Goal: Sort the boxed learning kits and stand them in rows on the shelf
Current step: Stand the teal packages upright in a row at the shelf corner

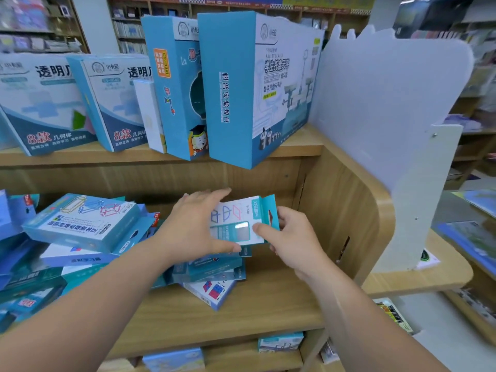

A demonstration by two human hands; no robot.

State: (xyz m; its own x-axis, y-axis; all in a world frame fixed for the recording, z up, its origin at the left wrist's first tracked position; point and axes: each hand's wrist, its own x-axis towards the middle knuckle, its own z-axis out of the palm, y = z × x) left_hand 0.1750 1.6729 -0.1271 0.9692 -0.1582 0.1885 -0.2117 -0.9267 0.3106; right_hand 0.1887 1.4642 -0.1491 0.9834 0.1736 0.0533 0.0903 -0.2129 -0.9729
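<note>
**A:** Both hands are on one small kit box [241, 220], teal and white, held face-up just above a short stack of flat kits [212, 267] on the middle shelf [241, 310].

**B:** And the grip?

**A:** The left hand [196, 224] wraps the box's left end, fingers spread over the far edge and thumb along the near one. The right hand [290, 234] pinches the hang-tab end, thumb on the face, fingers behind.

**B:** So this is sorting, not shelving?

**A:** That's my read: one kit picked out, none on this level upright yet. Next it needs tipping onto an edge and setting down on the bare board at the right, with something to lean against, or it may topple.

**B:** What's in the bays?

**A:** This one holds a jumbled heap of kits [80, 224] to the left, lying flat and overlapping. On the top shelf [295, 149] large boxes [257, 84] stand upright in a row, the rightmost overhanging the front edge. Below, the bottom shelf shows a couple of boxes [280, 340], but the labels are too small to read.
</note>
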